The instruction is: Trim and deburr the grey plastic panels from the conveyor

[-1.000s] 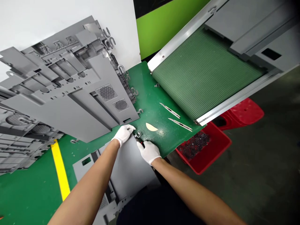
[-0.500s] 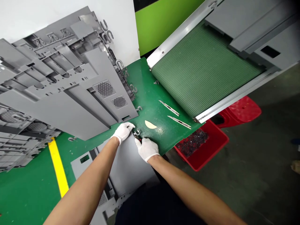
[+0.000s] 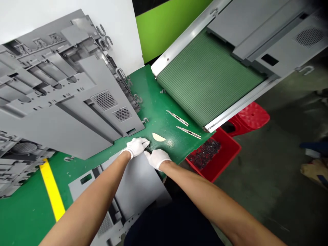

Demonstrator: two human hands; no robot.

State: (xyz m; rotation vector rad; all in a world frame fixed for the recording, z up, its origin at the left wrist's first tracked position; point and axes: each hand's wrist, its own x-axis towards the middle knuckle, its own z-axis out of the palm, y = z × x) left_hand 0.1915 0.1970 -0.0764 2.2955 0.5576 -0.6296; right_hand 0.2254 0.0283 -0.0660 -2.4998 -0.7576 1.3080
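Observation:
A grey plastic panel (image 3: 140, 181) lies in front of me, partly under my forearms. At its far corner my left hand (image 3: 137, 146), in a white glove, has its fingers closed over the spot of a small hook-shaped plastic sprue, which they now cover. Close on the right, my gloved right hand (image 3: 157, 159) is wrapped around dark nippers (image 3: 148, 150); their tips point toward the left fingers and most of the tool is hidden. A pale half-round piece (image 3: 158, 137) lies just beyond the hands, among small dark specks.
Two craft knives (image 3: 177, 118) lie on the green table (image 3: 151, 99). More grey panels (image 3: 77, 119) with hooked sprues stand stacked at left. A green conveyor belt (image 3: 205, 78) carries a panel at right. Below are a red bin (image 3: 228, 157) of dark scraps and a red stool (image 3: 255, 118).
My left hand has moved right over the hook, which showed between my hands before. My right hand still holds the nippers beside it. The whole view has shifted slightly.

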